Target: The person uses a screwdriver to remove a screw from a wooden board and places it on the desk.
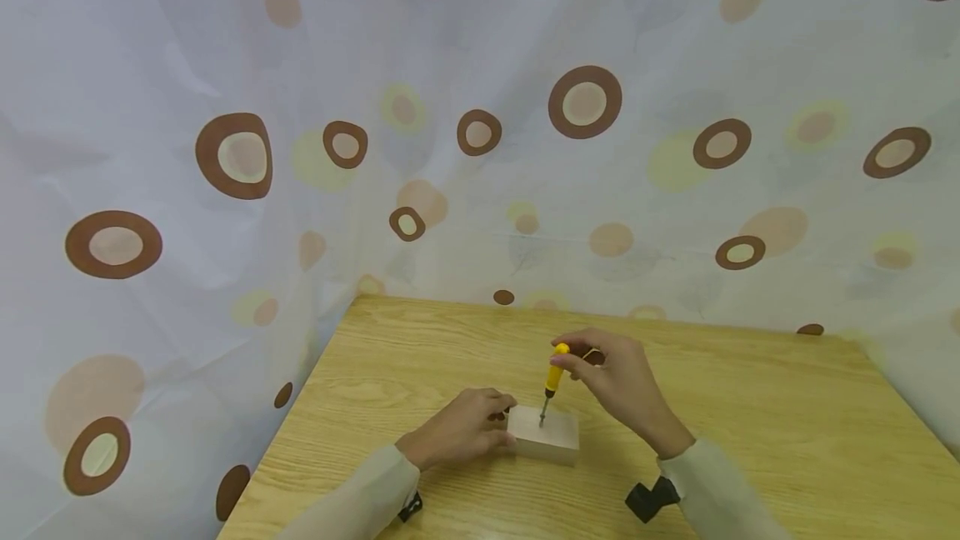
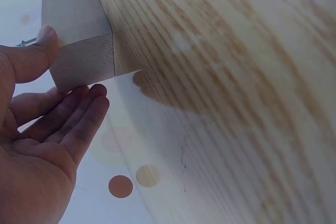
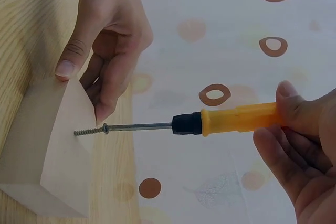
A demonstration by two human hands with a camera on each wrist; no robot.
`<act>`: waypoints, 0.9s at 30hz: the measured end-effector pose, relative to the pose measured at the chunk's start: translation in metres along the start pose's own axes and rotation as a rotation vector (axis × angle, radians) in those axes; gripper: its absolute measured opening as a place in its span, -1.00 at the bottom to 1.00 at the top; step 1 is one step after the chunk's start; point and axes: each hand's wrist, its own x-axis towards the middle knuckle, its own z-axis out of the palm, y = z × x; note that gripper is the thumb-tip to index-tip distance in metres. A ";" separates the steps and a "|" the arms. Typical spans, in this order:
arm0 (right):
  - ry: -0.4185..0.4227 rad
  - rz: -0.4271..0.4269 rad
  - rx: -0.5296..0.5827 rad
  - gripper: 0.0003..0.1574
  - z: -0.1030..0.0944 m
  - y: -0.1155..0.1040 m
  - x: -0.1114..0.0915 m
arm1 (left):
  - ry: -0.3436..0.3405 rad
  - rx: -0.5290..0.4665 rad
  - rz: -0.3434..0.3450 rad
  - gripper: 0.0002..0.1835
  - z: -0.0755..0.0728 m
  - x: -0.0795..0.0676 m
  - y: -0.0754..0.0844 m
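A pale wooden block [image 1: 553,433] lies on the table, and my left hand [image 1: 461,430] grips its left end between thumb and fingers. From the block's top face a threaded screw [image 3: 90,131] stands up, its tip in the wood and most of its thread showing. The tip of a yellow-handled screwdriver [image 3: 239,119] sits at the screw's head, the shaft in line with the screw. With thumb and fingertips, my right hand [image 1: 618,373] pinches the end of the screwdriver's handle. In the left wrist view, the left thumb presses one edge of the block [image 2: 79,14].
The wood-grain table [image 1: 780,423] reaches back to a white curtain [image 1: 615,40] printed with brown and yellow spots, which also hangs along the left side. Black straps or mounts [image 1: 651,498] show at both wrists.
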 end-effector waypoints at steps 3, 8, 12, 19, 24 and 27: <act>-0.050 -0.017 0.022 -0.74 -0.003 0.001 0.001 | -0.002 -0.005 -0.002 -0.45 0.000 0.000 0.000; -0.130 0.005 0.094 -0.77 -0.004 0.000 0.004 | 0.002 0.004 0.001 -0.44 0.000 0.000 -0.001; -0.089 0.076 0.103 -0.73 -0.001 -0.001 0.003 | 0.002 0.015 -0.001 -0.44 0.001 0.001 -0.002; -0.012 0.097 0.079 -0.76 0.000 -0.001 -0.001 | -0.001 0.006 -0.006 -0.44 0.003 0.002 -0.003; -0.110 0.039 0.114 -0.77 -0.006 -0.001 0.002 | -0.004 0.004 -0.015 -0.43 0.003 0.004 -0.005; -0.162 0.056 0.138 -0.75 -0.007 -0.002 0.003 | -0.007 0.000 -0.016 -0.43 0.003 0.004 -0.005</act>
